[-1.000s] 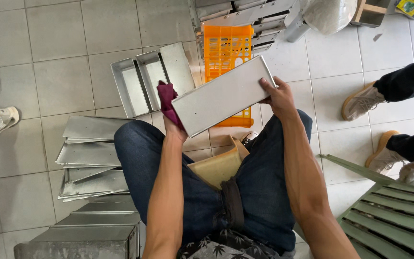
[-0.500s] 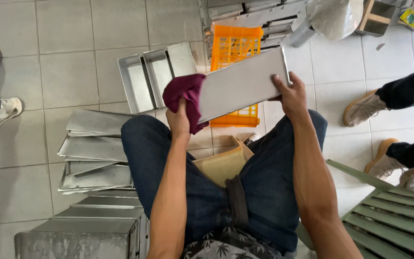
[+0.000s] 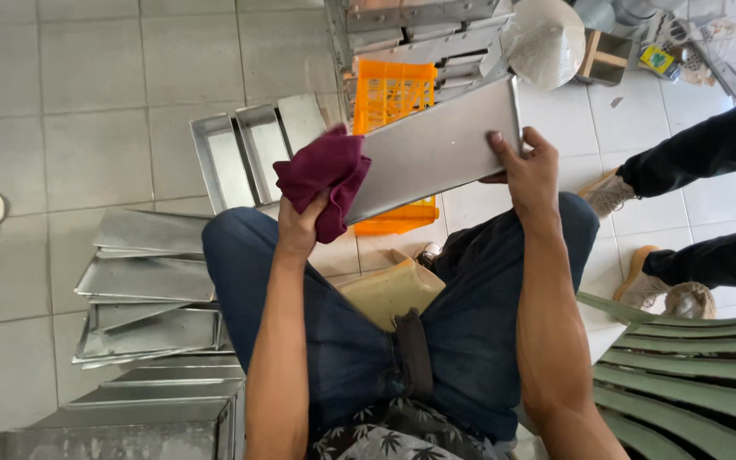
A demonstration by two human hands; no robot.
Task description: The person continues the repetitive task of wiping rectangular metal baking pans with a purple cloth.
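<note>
I sit with jeans-clad knees apart, holding a long rectangular metal pan (image 3: 436,149) tilted in front of me. My right hand (image 3: 528,170) grips its right end, thumb over the edge. A bunched maroon cloth (image 3: 321,175) is held in my left hand (image 3: 300,223) and pressed against the pan's left end.
An orange plastic crate (image 3: 392,98) stands on the tiled floor behind the pan. Three open metal pans (image 3: 249,153) lie to its left, and stacks of flat lids and pans (image 3: 146,281) lie at my left. Another person's legs and shoes (image 3: 683,213) are at right, beside green slats (image 3: 692,375).
The cloth has come from behind the pan's left end up onto its face. The pan has lifted and shifted slightly right.
</note>
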